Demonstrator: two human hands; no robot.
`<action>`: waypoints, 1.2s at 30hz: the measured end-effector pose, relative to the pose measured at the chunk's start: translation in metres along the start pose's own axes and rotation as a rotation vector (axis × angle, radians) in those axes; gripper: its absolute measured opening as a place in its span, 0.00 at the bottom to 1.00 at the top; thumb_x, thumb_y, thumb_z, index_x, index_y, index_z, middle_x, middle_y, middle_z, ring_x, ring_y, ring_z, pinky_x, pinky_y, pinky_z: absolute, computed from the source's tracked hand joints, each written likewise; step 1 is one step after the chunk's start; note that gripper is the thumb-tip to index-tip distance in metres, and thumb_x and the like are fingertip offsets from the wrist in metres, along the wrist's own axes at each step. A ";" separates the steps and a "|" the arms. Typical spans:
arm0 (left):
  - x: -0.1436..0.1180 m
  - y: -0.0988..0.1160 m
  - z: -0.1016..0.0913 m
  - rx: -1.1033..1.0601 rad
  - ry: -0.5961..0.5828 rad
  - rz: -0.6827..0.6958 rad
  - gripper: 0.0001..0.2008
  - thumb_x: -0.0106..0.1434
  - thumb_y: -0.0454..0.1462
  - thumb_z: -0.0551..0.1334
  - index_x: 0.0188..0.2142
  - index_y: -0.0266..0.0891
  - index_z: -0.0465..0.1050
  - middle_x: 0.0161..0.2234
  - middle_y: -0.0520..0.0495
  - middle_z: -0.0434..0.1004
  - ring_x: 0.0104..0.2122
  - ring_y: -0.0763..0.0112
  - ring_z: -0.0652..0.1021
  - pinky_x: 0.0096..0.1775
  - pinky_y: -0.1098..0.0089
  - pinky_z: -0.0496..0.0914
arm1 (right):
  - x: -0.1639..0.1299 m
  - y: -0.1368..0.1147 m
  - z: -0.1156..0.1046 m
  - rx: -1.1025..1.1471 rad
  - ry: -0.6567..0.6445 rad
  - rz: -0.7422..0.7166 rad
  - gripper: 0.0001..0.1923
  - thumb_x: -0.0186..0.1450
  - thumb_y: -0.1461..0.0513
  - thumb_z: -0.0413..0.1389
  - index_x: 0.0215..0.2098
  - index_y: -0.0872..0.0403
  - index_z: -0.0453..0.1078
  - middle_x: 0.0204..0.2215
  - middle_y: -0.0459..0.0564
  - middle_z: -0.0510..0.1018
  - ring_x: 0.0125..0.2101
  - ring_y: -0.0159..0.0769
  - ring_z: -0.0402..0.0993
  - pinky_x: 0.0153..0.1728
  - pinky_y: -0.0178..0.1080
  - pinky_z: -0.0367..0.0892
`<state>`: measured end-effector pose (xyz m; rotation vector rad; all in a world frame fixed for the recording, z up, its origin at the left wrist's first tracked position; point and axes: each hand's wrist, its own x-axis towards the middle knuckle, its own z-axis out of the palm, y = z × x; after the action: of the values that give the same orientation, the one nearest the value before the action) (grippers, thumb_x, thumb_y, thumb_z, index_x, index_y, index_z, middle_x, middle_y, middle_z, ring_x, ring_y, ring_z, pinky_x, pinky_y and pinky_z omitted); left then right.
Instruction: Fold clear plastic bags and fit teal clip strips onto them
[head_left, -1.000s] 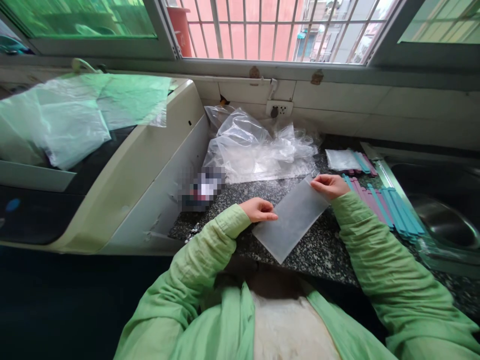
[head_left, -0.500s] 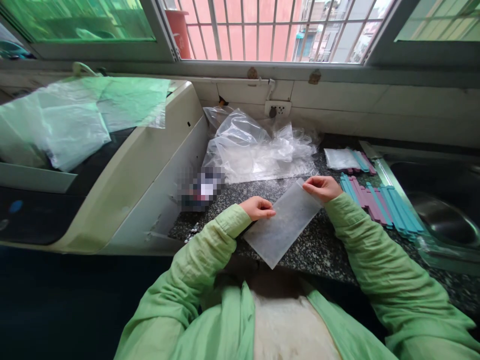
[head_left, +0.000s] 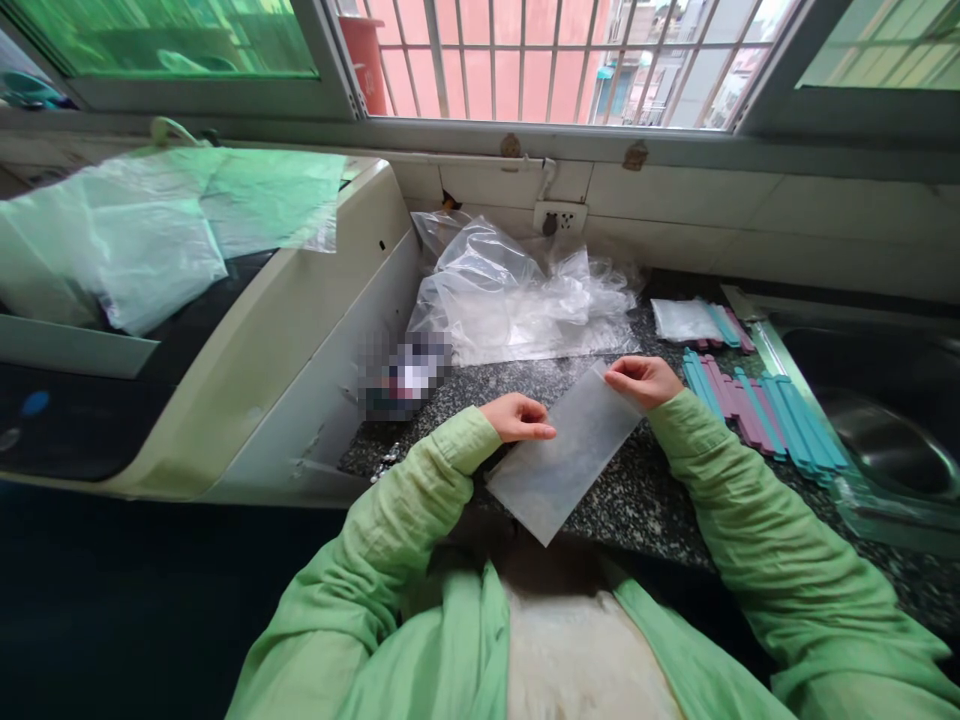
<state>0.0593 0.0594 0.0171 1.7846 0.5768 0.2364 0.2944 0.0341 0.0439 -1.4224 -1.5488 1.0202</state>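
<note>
While a bulky pale machine (head_left: 322, 320) stands well left of my left grip (head_left: 516, 416), that grip lays its thumb over the left edge of a frosted plastic pouch (head_left: 574, 450); I cannot tell whether it pinches. Beyond it lies a heap of clear plastic (head_left: 510, 285). The pouch slants between my grips over the speckled surface (head_left: 645, 500), its far end pinched by my right grip (head_left: 646, 382). Just right of that are teal and purple strips (head_left: 802, 425). I seem to be steadying the pouch; the next move calls for a light, sure pinch.
</note>
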 end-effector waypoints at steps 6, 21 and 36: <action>0.002 0.000 0.004 -0.073 0.048 -0.020 0.24 0.45 0.54 0.61 0.19 0.33 0.63 0.15 0.58 0.52 0.18 0.83 0.55 0.21 0.75 0.48 | -0.001 -0.003 0.015 0.023 -0.034 -0.001 0.25 0.41 0.43 0.60 0.18 0.56 0.66 0.13 0.42 0.64 0.16 0.24 0.56 0.16 0.31 0.50; 0.005 -0.007 0.005 -0.065 0.047 0.017 0.23 0.47 0.53 0.61 0.19 0.33 0.62 0.15 0.58 0.52 0.19 0.82 0.56 0.21 0.75 0.50 | -0.001 0.000 0.019 0.011 -0.078 -0.022 0.23 0.44 0.44 0.59 0.18 0.56 0.65 0.13 0.41 0.62 0.16 0.23 0.54 0.16 0.31 0.49; 0.031 0.007 0.014 -0.136 0.227 -0.072 0.15 0.49 0.44 0.60 0.21 0.31 0.71 0.12 0.59 0.53 0.15 0.83 0.55 0.21 0.75 0.49 | 0.001 0.006 0.023 -0.060 -0.077 -0.038 0.22 0.46 0.46 0.57 0.18 0.57 0.64 0.13 0.42 0.63 0.16 0.24 0.55 0.17 0.31 0.52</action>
<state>0.0944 0.0614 0.0155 1.6136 0.7668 0.4217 0.2747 0.0343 0.0299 -1.4033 -1.6689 1.0235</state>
